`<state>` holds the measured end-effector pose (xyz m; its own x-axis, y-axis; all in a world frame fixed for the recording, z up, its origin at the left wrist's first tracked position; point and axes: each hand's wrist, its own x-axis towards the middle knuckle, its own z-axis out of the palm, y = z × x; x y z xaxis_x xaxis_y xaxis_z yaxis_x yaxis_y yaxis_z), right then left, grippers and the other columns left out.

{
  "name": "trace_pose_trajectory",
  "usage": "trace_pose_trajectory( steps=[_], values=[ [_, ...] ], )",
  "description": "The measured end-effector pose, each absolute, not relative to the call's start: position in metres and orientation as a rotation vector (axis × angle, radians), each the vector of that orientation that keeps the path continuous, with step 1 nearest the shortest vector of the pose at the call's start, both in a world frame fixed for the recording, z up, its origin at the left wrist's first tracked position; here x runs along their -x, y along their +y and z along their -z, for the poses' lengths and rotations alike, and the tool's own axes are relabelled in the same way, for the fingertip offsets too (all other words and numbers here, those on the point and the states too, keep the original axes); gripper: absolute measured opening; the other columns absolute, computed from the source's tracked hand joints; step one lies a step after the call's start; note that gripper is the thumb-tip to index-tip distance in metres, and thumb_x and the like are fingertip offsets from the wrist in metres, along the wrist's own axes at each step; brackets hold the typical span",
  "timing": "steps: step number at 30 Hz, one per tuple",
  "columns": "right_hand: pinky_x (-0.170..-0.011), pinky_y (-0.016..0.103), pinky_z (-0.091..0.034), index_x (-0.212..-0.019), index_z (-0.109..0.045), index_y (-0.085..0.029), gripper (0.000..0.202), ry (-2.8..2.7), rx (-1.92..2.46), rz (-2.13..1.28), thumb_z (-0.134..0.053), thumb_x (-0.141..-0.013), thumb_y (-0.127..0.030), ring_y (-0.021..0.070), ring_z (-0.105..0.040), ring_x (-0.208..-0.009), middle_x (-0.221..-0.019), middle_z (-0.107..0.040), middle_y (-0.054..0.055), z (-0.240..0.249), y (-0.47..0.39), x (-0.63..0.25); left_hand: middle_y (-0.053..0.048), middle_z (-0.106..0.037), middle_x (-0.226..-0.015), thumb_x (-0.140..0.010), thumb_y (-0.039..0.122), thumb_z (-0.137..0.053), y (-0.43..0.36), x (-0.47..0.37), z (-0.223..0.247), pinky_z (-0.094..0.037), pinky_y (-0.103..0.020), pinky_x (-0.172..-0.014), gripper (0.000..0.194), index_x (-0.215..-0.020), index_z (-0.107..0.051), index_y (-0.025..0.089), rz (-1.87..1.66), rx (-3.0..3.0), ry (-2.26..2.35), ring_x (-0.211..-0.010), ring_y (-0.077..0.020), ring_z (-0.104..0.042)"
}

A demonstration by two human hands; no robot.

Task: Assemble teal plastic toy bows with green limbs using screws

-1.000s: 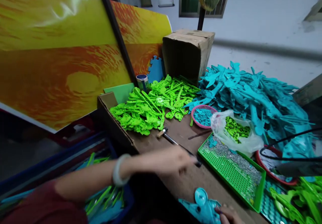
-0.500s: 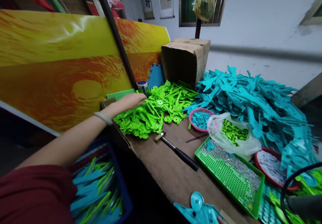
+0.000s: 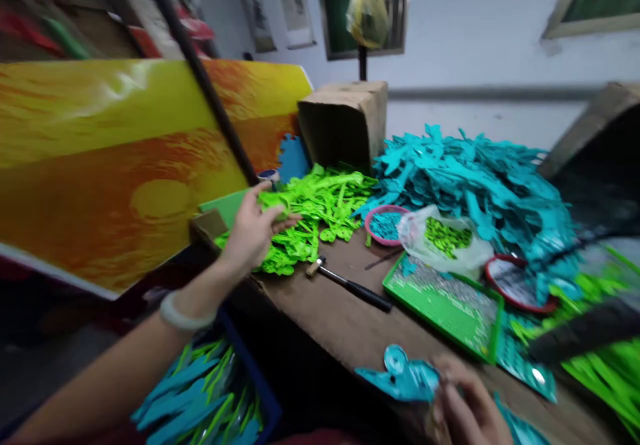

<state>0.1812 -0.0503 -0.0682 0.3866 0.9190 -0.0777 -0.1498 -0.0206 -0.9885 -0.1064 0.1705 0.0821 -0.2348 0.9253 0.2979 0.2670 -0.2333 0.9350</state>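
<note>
Gripping green pc point(image 3: 277, 204) in L hand point(image 3: 253, 230), blue pc point(image 3: 413, 380) in R hand point(image 3: 469, 402), blue bits point(image 3: 387, 225) in pink basket point(image 3: 368, 226).

A smooth, rounded bangle point(image 3: 183, 317) in pale greyish green circles the bare left forearm point(image 3: 145, 348) a little behind the hand point(image 3: 249, 235); it is one plain, closed-looking band. Dark red clothing point(image 3: 317, 438) shows at the near edge, too blurred to tell its weave.
</note>
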Motion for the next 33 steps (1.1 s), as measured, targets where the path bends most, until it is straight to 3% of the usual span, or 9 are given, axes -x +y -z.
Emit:
trace_pose_trajectory(
  steps=[2,4,9,14,18,21,25,29,33],
  values=[
    [-0.045,0.028,-0.054,-0.081,-0.067,-0.024,0.023,-0.602,1.103,-1.091,-0.076,-0.076,-0.045,0.0094,-0.058,-0.046,-0.121,-0.072,0.010,0.048,-0.036,-0.175,0.006,-0.056,-0.089,-0.082,0.034,-0.066,0.120,0.054,-0.039,-0.060,-0.033,-0.072,0.051,-0.127,-0.043,0.027,-1.353,-1.408,1.306,-0.065,-0.0128,-0.070],
    [-0.046,0.025,-0.051,-0.080,-0.063,-0.023,0.027,-0.513,0.943,-1.127,-0.081,-0.072,-0.042,0.0062,-0.056,-0.048,-0.126,-0.069,0.008,0.032,-0.019,-0.175,0.005,-0.063,-0.087,-0.078,0.040,-0.071,0.069,0.017,-0.002,-0.061,-0.034,-0.070,0.053,-0.122,-0.045,0.028,-1.177,-1.267,1.184,-0.069,-0.0176,-0.073],
    [-0.042,0.020,-0.044,-0.082,-0.058,-0.022,0.034,-0.540,0.869,-1.129,-0.080,-0.071,-0.045,0.0075,-0.055,-0.046,-0.084,-0.072,0.000,0.029,-0.007,-0.188,0.001,-0.072,-0.085,-0.075,0.041,-0.080,0.011,-0.010,0.032,-0.060,-0.035,-0.076,0.046,-0.106,-0.049,0.026,-0.669,-1.249,1.036,-0.077,-0.0213,-0.074],
    [-0.052,0.024,-0.048,-0.087,-0.057,-0.023,0.027,-0.743,1.019,-1.124,-0.071,-0.082,-0.046,0.0115,-0.058,-0.052,-0.060,-0.061,-0.005,0.037,-0.022,-0.192,-0.008,-0.072,-0.116,-0.074,0.035,-0.082,0.018,-0.021,0.021,-0.058,-0.039,-0.088,0.067,-0.132,-0.052,0.025,-0.218,-1.193,0.687,-0.104,-0.0275,-0.070],
    [-0.058,0.024,-0.047,-0.091,-0.061,-0.023,0.019,-0.858,1.218,-0.926,-0.066,-0.087,-0.040,0.0115,-0.058,-0.061,-0.072,-0.062,-0.003,0.034,-0.028,-0.199,-0.007,-0.071,-0.123,-0.083,0.034,-0.070,0.022,-0.028,0.023,-0.049,-0.046,-0.106,0.042,-0.123,-0.066,0.024,-0.293,-1.244,0.712,-0.120,-0.0298,-0.063],
    [-0.066,0.025,-0.047,-0.088,-0.068,-0.022,0.015,-0.985,1.363,-0.761,-0.065,-0.089,-0.036,0.0127,-0.058,-0.073,-0.081,-0.064,0.000,0.025,-0.037,-0.202,-0.004,-0.067,-0.133,-0.083,0.033,-0.071,0.020,-0.027,0.029,-0.038,-0.045,-0.117,0.043,-0.125,-0.066,0.028,-0.387,-1.337,0.747,-0.132,-0.0297,-0.054],
    [-0.057,0.024,-0.040,-0.083,-0.068,-0.020,0.017,-1.162,1.372,-0.944,-0.066,-0.089,-0.036,0.0106,-0.050,-0.062,-0.071,-0.056,-0.002,0.018,-0.044,-0.194,-0.005,-0.057,-0.146,-0.080,0.032,-0.075,0.014,-0.025,0.034,-0.040,-0.041,-0.115,0.066,-0.141,-0.051,0.029,-0.450,-1.345,0.699,-0.136,-0.0292,-0.050],
    [-0.054,0.024,-0.037,-0.078,-0.063,-0.019,0.020,-1.037,1.342,-1.104,-0.068,-0.085,-0.037,0.0093,-0.046,-0.053,-0.059,-0.053,-0.004,0.015,-0.041,-0.191,-0.006,-0.064,-0.135,-0.091,0.039,-0.065,0.013,-0.024,0.038,-0.045,-0.038,-0.109,0.047,-0.135,-0.054,0.026,-0.428,-1.165,0.597,-0.129,-0.0265,-0.057],
    [-0.050,0.022,-0.034,-0.067,-0.058,-0.019,0.026,-0.945,1.418,-1.073,-0.075,-0.075,-0.037,0.0077,-0.043,-0.050,-0.054,-0.053,-0.005,0.009,-0.038,-0.195,-0.004,-0.069,-0.122,-0.093,0.032,-0.063,0.014,-0.022,0.041,-0.049,-0.033,-0.100,0.035,-0.127,-0.053,0.026,-0.415,-1.088,0.558,-0.116,-0.0214,-0.063]
  ],
)
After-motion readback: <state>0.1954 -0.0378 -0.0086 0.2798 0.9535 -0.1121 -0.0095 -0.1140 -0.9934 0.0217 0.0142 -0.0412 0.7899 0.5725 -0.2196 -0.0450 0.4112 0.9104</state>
